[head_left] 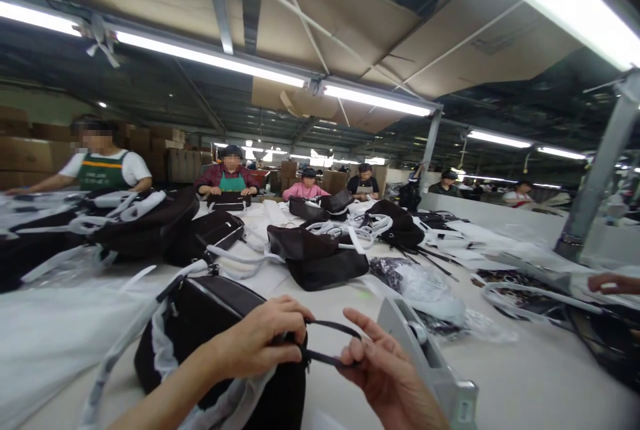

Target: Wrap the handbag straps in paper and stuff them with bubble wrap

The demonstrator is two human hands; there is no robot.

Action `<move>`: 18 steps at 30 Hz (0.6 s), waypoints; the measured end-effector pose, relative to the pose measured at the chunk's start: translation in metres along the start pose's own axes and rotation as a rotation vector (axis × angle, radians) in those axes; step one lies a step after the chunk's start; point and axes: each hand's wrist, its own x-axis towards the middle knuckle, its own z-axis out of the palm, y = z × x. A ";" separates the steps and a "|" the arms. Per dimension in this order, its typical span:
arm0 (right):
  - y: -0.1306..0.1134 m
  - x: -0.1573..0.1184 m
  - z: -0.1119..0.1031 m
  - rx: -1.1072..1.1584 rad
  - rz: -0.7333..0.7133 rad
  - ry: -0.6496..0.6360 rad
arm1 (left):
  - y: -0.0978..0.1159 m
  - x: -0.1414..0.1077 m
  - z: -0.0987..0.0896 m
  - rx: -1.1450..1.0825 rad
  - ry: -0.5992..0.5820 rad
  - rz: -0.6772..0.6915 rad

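Pinching the black strap [325,357] between thumb and fingers of the left hand [267,343], right at the side of the black bag [285,390]! Gripping the loop's far end in curled fingers of the right hand [373,360], with exact contact hard to make out. Seeing the bag only partly, behind left forearm [175,387] and white wrapping [163,343], cut off below. Finding open tabletop [540,377] rightward, past the grey holder [440,367] just beside. Spotting a pale roll [417,333] inside, plus dark pieces [389,271] in clear plastic [433,291] farther back.
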 end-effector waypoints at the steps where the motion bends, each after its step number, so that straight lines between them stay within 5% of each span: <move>1: 0.001 -0.001 -0.001 0.085 -0.009 -0.022 | 0.002 0.000 0.002 0.014 0.000 0.006; 9: 0.008 0.004 -0.017 0.046 -0.172 0.024 | 0.009 0.000 0.028 0.154 0.136 -0.195; 13: -0.003 -0.004 -0.024 -0.452 -0.302 0.132 | 0.012 0.010 0.034 0.206 0.127 -0.213; 18: -0.010 -0.007 -0.040 -1.171 -0.773 0.035 | 0.013 0.019 0.041 0.337 0.159 -0.208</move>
